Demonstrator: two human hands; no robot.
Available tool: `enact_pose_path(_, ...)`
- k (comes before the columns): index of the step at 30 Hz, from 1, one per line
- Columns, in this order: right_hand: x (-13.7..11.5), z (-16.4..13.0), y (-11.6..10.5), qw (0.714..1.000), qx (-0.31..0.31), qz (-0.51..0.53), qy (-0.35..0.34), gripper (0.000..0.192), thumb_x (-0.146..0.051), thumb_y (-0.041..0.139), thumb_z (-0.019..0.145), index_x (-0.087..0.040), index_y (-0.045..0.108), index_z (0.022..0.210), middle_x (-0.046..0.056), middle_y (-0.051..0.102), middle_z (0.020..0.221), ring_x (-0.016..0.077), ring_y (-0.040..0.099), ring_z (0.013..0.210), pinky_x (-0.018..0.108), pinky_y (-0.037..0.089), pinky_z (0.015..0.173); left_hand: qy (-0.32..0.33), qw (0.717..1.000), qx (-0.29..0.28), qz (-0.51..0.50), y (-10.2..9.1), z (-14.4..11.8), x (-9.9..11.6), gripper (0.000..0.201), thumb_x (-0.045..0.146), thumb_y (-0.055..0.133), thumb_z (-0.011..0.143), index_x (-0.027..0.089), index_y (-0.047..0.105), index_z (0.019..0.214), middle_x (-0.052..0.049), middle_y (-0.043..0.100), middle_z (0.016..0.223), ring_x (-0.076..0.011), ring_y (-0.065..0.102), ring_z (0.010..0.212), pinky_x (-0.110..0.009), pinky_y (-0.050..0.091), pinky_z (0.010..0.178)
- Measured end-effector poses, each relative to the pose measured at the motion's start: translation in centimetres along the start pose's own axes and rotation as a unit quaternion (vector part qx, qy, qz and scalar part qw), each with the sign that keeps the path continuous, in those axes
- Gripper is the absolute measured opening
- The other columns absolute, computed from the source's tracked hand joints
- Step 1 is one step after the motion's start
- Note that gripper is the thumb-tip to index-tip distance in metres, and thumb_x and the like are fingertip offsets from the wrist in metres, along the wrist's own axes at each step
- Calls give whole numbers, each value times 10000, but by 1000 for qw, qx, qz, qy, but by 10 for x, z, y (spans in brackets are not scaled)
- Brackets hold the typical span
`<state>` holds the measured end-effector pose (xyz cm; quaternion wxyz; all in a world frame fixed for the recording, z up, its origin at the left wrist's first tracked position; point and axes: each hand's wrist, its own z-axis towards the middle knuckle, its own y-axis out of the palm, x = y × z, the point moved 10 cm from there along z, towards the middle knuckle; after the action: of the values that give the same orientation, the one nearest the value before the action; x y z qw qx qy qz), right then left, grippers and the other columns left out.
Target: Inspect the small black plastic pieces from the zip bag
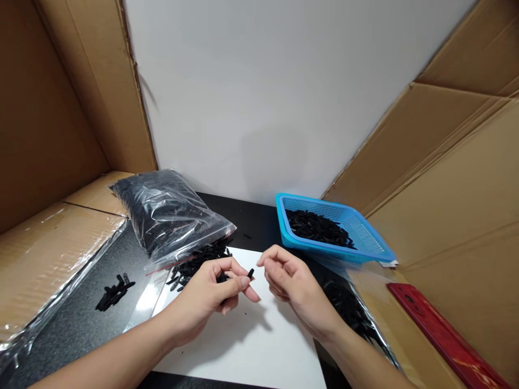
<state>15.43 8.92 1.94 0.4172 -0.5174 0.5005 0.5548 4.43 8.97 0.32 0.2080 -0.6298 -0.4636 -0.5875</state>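
Observation:
My left hand pinches a small black plastic piece between thumb and fingers, over a white sheet. My right hand hovers just right of that piece, fingers curled and apart, holding nothing I can make out. Behind the left hand, a clear plastic bag full of black pieces lies open, with pieces spilling from its mouth onto the sheet.
A blue mesh basket holding black pieces stands at the back right. A small heap of black pieces lies on the dark tabletop at left. Another clear bag of pieces lies under my right forearm. Cardboard walls enclose both sides; a red ruler lies right.

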Motion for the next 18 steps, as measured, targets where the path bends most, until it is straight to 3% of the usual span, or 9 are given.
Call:
enact_pose_path(2,-8,-1,2,994,-10,-96,-45,209,-398,665,835,-197,679,891,-69,400,564,105,314,507,237,249,484,-1,1000,-1,8,0,1,-1,225,330,689,827,163,558,753,-39,716,699,-51,336,460,-229,192,458)
enact_pose_path(5,-13,-2,2,984,4,-162,-79,154,-327,665,829,-191,734,853,-18,532,630,136,421,589,262,321,553,1,1000,-3,16,1,1,0,263,368,704,813,161,559,741,-29,699,669,-51,333,454,-229,186,457)
enact_pose_path(9,-14,0,-3,989,24,-127,-76,139,-318,691,797,-186,734,804,7,611,671,139,449,588,266,345,557,10,1000,5,11,0,1,4,310,427,618,874,140,595,759,-40,698,714,-43,329,458,-234,191,483)
enact_pose_path(12,-16,1,-4,992,22,-101,-79,131,-317,704,794,-191,736,803,1,610,669,129,440,576,261,348,552,2,1000,20,-15,-4,1,5,287,394,538,920,132,647,877,-28,679,734,-39,327,461,-236,189,505)
enact_pose_path(18,-9,2,-4,995,13,-68,-67,264,-427,702,817,-182,635,743,-49,471,588,83,322,495,237,271,479,-25,998,15,-49,-5,1,-2,197,285,586,891,140,642,1011,-33,682,840,-35,332,490,-230,181,514)
